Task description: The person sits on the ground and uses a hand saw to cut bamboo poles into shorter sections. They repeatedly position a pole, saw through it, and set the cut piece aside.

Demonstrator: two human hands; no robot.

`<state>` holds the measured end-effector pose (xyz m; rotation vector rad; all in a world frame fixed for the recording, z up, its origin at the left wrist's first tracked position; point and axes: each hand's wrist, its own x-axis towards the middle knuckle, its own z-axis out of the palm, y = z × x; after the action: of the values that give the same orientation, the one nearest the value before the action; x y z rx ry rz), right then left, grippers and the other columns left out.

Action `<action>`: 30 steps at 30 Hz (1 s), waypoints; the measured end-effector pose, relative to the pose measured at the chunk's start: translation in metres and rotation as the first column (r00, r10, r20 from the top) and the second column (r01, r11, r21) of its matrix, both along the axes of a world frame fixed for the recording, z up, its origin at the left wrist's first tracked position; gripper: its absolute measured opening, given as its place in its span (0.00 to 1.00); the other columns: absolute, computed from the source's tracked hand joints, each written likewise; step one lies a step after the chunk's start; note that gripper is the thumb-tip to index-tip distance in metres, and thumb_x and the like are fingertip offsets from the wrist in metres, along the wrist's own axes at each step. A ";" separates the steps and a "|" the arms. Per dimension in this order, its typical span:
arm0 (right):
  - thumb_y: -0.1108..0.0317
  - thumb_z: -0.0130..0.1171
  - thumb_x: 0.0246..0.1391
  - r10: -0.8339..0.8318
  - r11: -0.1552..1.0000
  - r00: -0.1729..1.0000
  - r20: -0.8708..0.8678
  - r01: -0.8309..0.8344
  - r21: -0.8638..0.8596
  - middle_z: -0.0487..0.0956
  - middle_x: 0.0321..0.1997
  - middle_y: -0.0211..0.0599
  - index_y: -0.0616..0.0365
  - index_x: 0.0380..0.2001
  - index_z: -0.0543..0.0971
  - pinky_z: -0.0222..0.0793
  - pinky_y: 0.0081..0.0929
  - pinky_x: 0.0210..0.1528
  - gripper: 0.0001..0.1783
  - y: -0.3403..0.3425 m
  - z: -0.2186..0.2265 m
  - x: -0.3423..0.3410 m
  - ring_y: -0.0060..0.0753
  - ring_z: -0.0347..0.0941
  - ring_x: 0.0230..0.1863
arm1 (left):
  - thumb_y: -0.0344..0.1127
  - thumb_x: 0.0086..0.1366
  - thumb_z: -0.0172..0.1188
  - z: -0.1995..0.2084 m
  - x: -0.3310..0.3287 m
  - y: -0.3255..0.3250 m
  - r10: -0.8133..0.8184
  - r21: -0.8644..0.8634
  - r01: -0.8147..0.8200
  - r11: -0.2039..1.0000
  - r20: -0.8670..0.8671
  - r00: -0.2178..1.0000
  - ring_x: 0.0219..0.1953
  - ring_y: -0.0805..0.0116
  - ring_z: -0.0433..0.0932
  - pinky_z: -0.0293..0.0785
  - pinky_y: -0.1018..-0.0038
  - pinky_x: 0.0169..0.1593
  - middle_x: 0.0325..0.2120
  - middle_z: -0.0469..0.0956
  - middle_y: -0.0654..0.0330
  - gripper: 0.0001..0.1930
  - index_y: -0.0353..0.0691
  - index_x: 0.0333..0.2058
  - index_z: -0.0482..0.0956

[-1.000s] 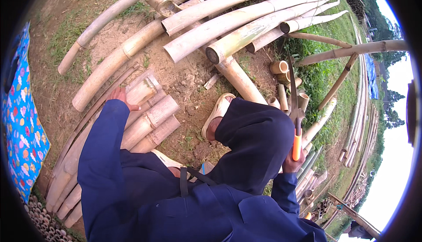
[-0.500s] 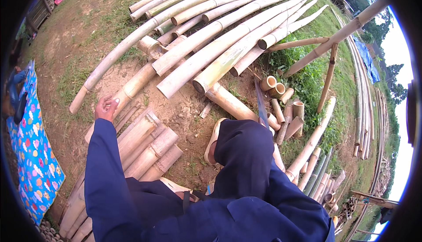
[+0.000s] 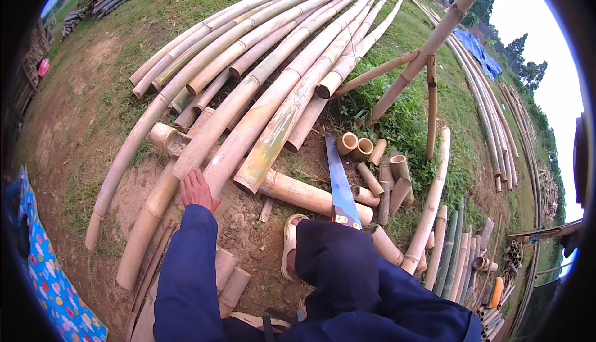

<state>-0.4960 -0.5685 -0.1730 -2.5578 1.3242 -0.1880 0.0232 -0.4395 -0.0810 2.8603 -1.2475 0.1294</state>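
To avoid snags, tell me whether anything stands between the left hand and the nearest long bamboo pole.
Nothing visible does: the left hand is at the near end of the bamboo pole, apparently touching it. The saw is off to the right.

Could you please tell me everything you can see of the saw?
The saw has a long, straight, metallic-looking blade, bluish and shiny, tapering toward a narrow tip that points forward. Its lower end bears an orange-brown patch; the handle is hidden behind the knee. The blade crosses in front of a bamboo pole, left of short bamboo pieces; I cannot tell whether it touches the pole.
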 end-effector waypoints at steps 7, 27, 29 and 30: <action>0.56 0.68 0.55 0.011 1.000 1.000 0.001 -0.011 -0.021 0.79 0.53 0.44 0.52 0.59 0.75 0.70 0.44 0.57 0.30 0.012 0.002 -0.025 0.47 0.78 0.55 | 0.51 0.36 0.85 -0.024 -0.004 -0.007 0.092 0.004 -0.092 0.996 -0.059 0.994 0.54 0.55 0.73 0.66 0.63 0.62 0.50 0.73 0.50 0.54 0.34 0.58 0.64; 0.63 0.73 0.53 -0.175 0.982 0.885 0.431 0.127 0.137 0.72 0.64 0.49 0.56 0.68 0.69 0.81 0.37 0.55 0.40 -0.019 0.144 0.027 0.47 0.77 0.61 | 0.41 0.38 0.80 0.039 0.008 0.327 0.127 0.072 -0.108 0.992 -0.353 0.927 0.51 0.40 0.77 0.72 0.53 0.58 0.44 0.80 0.40 0.43 0.37 0.54 0.68; 0.62 0.73 0.52 -0.115 0.988 0.864 0.491 0.050 0.143 0.72 0.65 0.48 0.56 0.68 0.69 0.81 0.38 0.55 0.41 -0.031 0.149 0.029 0.46 0.76 0.62 | 0.38 0.36 0.80 0.035 -0.002 0.413 0.256 0.170 -0.202 0.965 -0.413 0.874 0.54 0.39 0.76 0.71 0.53 0.60 0.47 0.79 0.43 0.43 0.38 0.54 0.69; 0.62 0.74 0.52 -0.081 0.990 0.848 0.524 0.009 0.139 0.72 0.65 0.48 0.56 0.68 0.69 0.82 0.38 0.55 0.41 -0.040 0.153 0.033 0.45 0.75 0.63 | 0.38 0.35 0.81 0.022 -0.007 0.470 0.294 0.146 -0.256 0.956 -0.399 0.869 0.56 0.39 0.75 0.71 0.54 0.62 0.49 0.79 0.44 0.48 0.41 0.59 0.68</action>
<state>-0.4634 -0.6086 -0.0204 -2.1361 1.1300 -0.7337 0.0162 0.0309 -0.0594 2.8983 -0.7785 -0.5232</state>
